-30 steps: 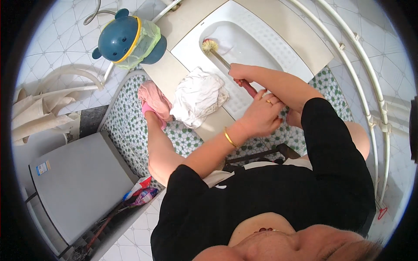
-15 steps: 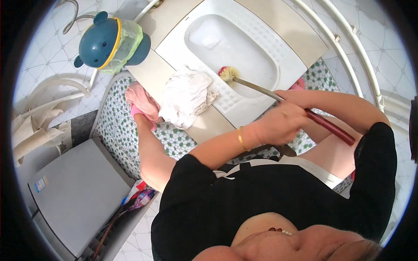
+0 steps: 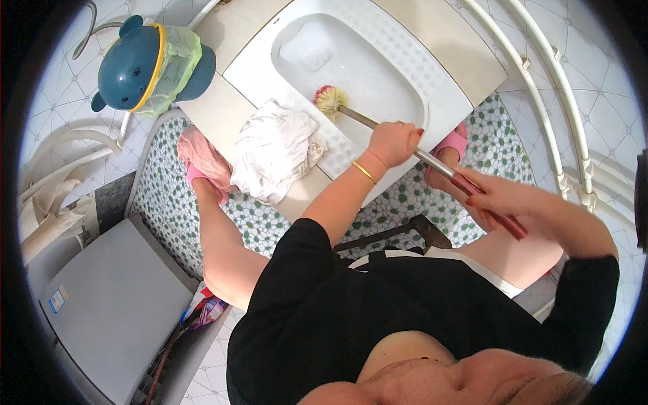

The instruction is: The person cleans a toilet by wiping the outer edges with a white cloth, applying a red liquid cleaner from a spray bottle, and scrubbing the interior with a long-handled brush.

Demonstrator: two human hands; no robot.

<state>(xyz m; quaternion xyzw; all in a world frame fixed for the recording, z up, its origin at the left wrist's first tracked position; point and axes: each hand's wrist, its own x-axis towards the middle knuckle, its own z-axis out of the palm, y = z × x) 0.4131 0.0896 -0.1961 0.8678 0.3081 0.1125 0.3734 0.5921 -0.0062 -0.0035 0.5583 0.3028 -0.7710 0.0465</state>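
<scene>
A toilet brush with a long metal shaft and dark red handle (image 3: 514, 228) slants across the white squat toilet (image 3: 442, 115). Its yellow and red bristle head (image 3: 331, 101) rests against the left inner side of the basin. My left hand (image 3: 395, 143), below a gold bracelet, is closed round the metal shaft near the basin's front edge. Farther down, my right hand (image 3: 496, 196) is wrapped round the red handle. A crumpled white cloth (image 3: 277, 152) lies on the ledge left of the toilet, apart from both hands.
A dark teal animal-shaped bin (image 3: 131, 67) with a green bag stands at the far left. White pipes (image 3: 574, 128) run along the right wall. Beside the left leg is a grey lidded box (image 3: 118, 297). A pink cloth (image 3: 202, 158) hangs by the left foot.
My left hand has moved from the handle forward onto the metal shaft. My right hand has gone from the shaft back to the red handle. The brush head has shifted slightly left.
</scene>
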